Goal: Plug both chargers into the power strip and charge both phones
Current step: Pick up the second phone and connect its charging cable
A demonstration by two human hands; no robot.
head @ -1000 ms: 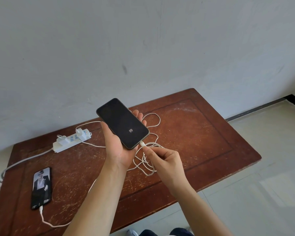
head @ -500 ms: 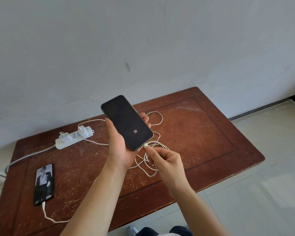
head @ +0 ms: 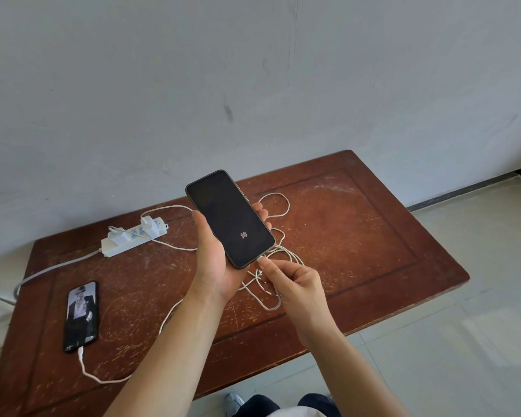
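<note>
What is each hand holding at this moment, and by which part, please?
The left hand grips the dark phone by its long edges; the right hand pinches the white cable's connector at the phone's bottom end.

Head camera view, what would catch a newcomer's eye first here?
The dark phone held up mid-frame in the left hand, with the right hand pinching a white cable end at its lower edge. Then the second phone, screen lit, lying cabled at the table's near left, and the white power strip behind it.
</note>
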